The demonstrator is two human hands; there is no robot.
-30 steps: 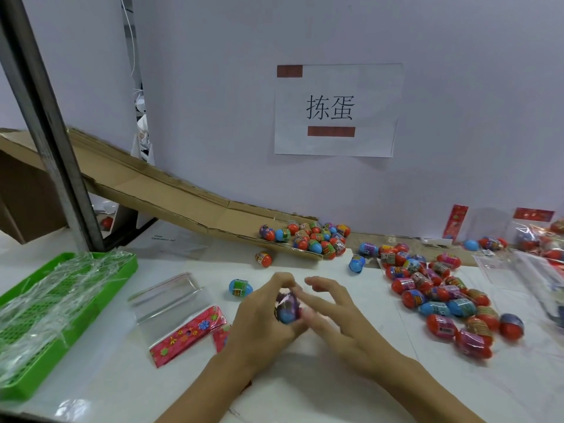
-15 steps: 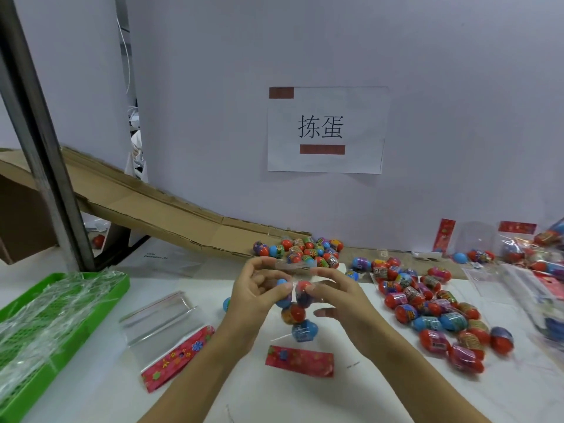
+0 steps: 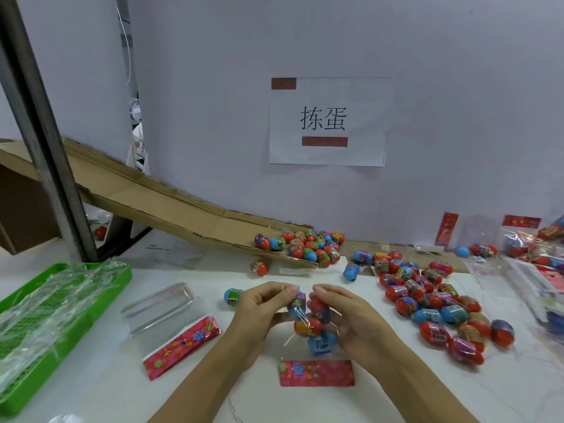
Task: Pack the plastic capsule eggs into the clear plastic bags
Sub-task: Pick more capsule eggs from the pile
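A clear plastic bag (image 3: 312,326) with a red flowered header (image 3: 316,373) hangs upside down between my hands, holding several capsule eggs. My left hand (image 3: 262,309) pinches its open top from the left; my right hand (image 3: 348,315) pinches it from the right. An empty clear bag (image 3: 166,312) with a red header lies flat to the left. One loose blue egg (image 3: 233,297) sits just left of my left hand. A pile of loose eggs (image 3: 433,306) covers the table to the right. More eggs (image 3: 305,247) rest at the foot of a cardboard chute (image 3: 171,203).
A green plastic basket (image 3: 55,319) lined with crinkled film stands at the left edge. A dark metal post (image 3: 42,129) rises at the far left. Filled bags (image 3: 531,239) and loose film lie at the back right. A paper sign (image 3: 328,120) hangs on the wall.
Both hands lifted the bag off the table and now hold it up by its top, with the eggs stacked inside and the red header hanging below.
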